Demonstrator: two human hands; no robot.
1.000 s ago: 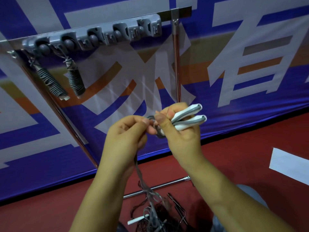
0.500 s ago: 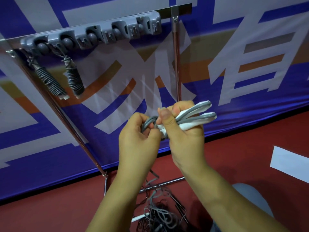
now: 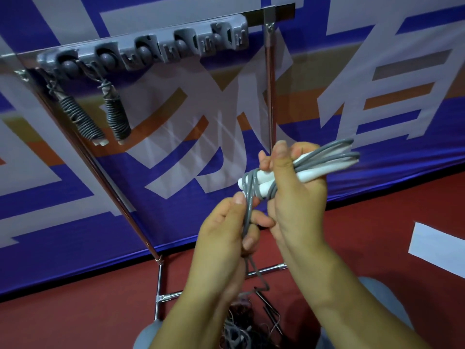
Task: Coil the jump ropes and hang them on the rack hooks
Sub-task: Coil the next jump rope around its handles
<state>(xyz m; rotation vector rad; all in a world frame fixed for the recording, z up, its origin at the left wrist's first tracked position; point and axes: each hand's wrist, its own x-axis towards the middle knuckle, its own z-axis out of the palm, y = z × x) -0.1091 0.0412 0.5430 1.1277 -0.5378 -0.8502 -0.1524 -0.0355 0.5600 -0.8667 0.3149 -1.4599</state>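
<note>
My right hand (image 3: 297,197) grips the two white handles (image 3: 324,170) of a jump rope, held side by side with grey cord looped over them. My left hand (image 3: 226,230) pinches the grey cord (image 3: 247,210) just below the handles' near ends, where a few turns wrap around them. The cord's loose length drops from my left hand to a tangle of ropes (image 3: 241,326) on the floor. Two coiled jump ropes (image 3: 83,119) (image 3: 117,117) hang from the left hooks of the grey hook strip (image 3: 151,49) on the metal rack (image 3: 270,79).
The rack's chrome posts and base bars (image 3: 161,283) stand in front of a blue, white and orange banner. The floor is red, with a white patch (image 3: 437,248) at the right. The strip's right hooks (image 3: 221,36) hold nothing. My knees (image 3: 148,333) show at the bottom.
My left hand has dropped from level with the handles to below them, drawing the cord down. More grey cord now lies looped along the handles, which tilt up to the right.
</note>
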